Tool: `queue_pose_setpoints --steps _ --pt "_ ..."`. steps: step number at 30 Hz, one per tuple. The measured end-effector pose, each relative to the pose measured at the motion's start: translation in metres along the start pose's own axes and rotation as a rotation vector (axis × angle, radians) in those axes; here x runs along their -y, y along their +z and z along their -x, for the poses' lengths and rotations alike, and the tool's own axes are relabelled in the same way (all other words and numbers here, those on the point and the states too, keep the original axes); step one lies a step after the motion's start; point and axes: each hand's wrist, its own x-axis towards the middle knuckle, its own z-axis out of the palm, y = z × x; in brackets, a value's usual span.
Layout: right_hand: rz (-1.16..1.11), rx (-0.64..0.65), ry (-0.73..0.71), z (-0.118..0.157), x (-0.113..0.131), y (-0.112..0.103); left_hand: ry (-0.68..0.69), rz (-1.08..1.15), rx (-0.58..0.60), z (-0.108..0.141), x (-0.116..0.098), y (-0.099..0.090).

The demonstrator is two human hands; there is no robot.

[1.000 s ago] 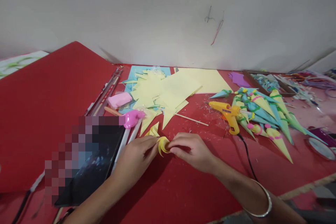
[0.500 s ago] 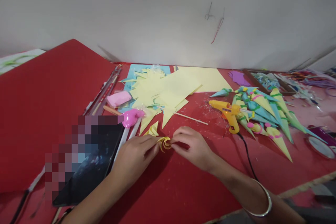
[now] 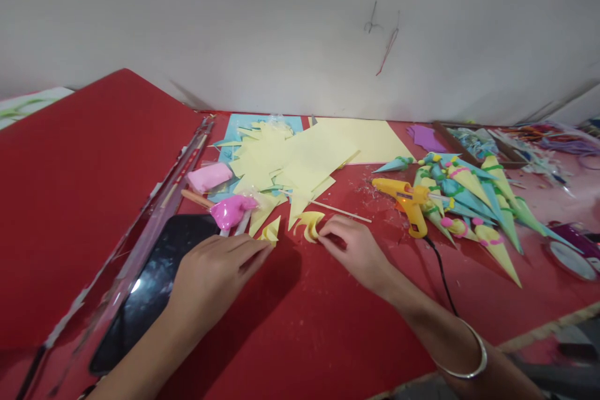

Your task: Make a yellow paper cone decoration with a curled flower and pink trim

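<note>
Curled yellow paper strips (image 3: 310, 225) hang together at the fingertips of my right hand (image 3: 354, 253), whose thumb and forefinger are pinched on them. My left hand (image 3: 220, 275) is to the left, its fingers close together beside a second small bunch of yellow curled paper (image 3: 270, 232) on the red table; whether the fingertips grip that bunch is unclear. Behind both hands lies a pile of cut pale yellow paper (image 3: 267, 156). A thin white stick (image 3: 344, 210) rests just beyond my right hand.
A yellow glue gun (image 3: 409, 200) with a black cord stands right of my right hand, beside decorated paper cones (image 3: 504, 250). Left are a black phone or tablet (image 3: 145, 294), pink packets (image 3: 232, 209) and a red board (image 3: 94, 200). A tape roll (image 3: 572, 260) lies at right.
My hands have moved apart. The left one has let go of the curled strips and shifted left; the right one has carried them slightly up and to the right, where they fan out more.
</note>
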Motion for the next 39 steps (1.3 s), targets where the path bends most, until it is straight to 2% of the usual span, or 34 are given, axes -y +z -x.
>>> queue_pose_setpoints --steps 10,18,27,36,39 --pt "0.021 0.059 0.049 0.001 0.003 0.002 -0.289 -0.002 0.027 -0.006 -0.002 -0.002" --pt "0.014 -0.172 0.05 0.002 0.011 0.001 -0.338 0.016 0.253 -0.009 -0.002 0.004" --pt "-0.066 -0.093 -0.024 0.006 0.018 0.008 -0.249 0.07 0.263 -0.009 0.002 0.011" --pt "-0.082 0.016 0.047 0.008 0.017 0.014 -0.213 0.154 0.214 -0.005 0.0 0.015" --pt "-0.084 0.039 0.061 0.007 0.017 0.016 -0.12 0.207 0.16 -0.005 -0.001 0.014"
